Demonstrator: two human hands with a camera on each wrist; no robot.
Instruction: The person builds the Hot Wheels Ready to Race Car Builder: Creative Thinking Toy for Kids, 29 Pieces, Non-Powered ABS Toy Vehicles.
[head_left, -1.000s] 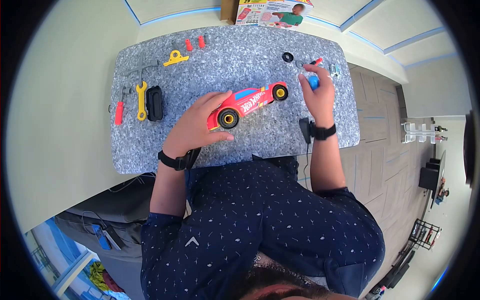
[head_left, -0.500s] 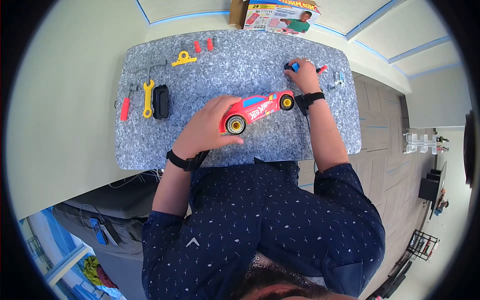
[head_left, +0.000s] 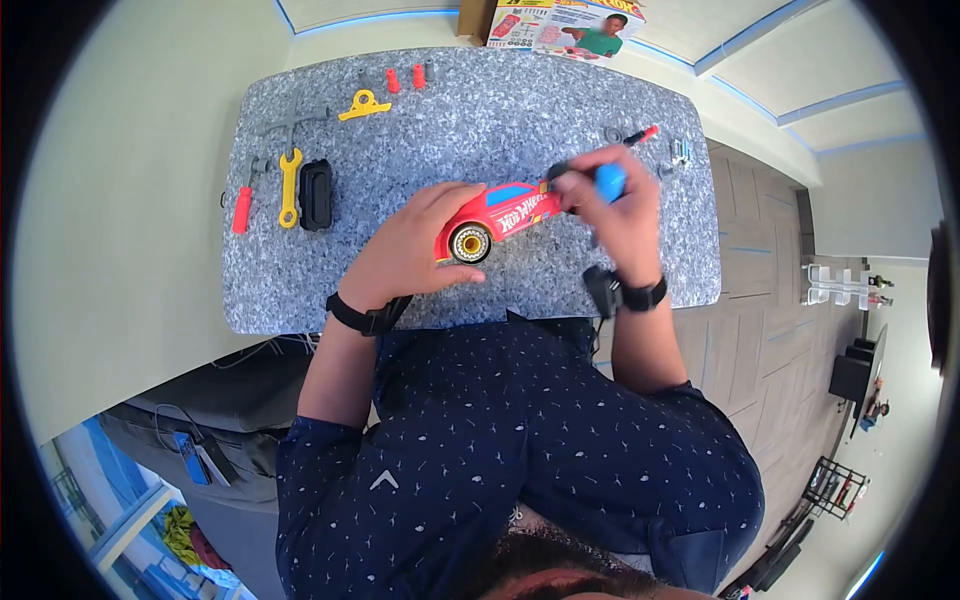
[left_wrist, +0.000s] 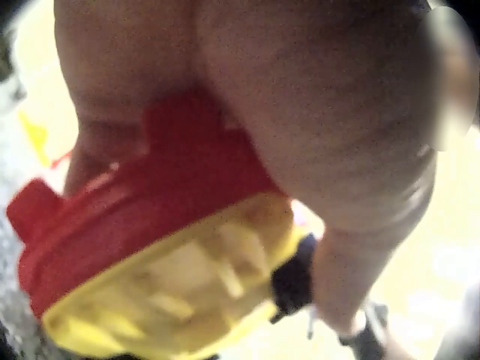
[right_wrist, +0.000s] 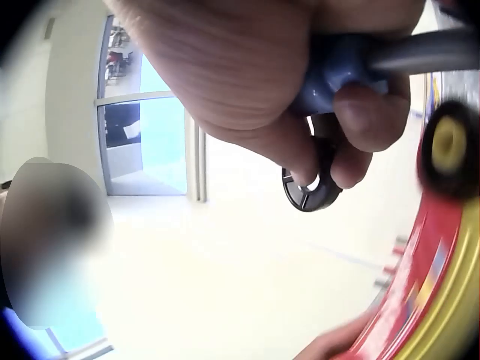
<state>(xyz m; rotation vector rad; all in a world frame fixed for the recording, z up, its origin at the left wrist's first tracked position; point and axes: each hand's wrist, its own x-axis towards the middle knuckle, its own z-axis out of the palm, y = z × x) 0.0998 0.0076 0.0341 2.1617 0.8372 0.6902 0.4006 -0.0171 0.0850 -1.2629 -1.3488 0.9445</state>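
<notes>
My left hand (head_left: 412, 245) grips the rear of a red toy car (head_left: 515, 212), fingers over its top and thumb low beside the rear wheel (head_left: 470, 243). In the left wrist view the car's red and yellow end (left_wrist: 172, 277) shows beneath the palm. Above the car's front end, my right hand (head_left: 628, 222) pinches a black toy tire (right_wrist: 304, 196) between thumb and fingertip. The same hand keeps a blue-handled tool with a grey shaft (right_wrist: 427, 52) tucked in its fingers. A front wheel with a yellow hub (right_wrist: 448, 142) shows in the right wrist view.
Left on the table lie a yellow wrench (head_left: 290, 188), a black tray-like part (head_left: 316, 195), a red-handled tool (head_left: 242, 210) and a grey cross-shaped part (head_left: 295, 122). Farther back are a yellow part (head_left: 364, 105) and red pegs (head_left: 419, 76). Small metallic parts (head_left: 681, 152) lie right; a box (head_left: 560, 28) stands behind.
My right hand reached to the far right of the table, took the black tire lying there, and came back to the car's front. My left hand stays on the car's rear.
</notes>
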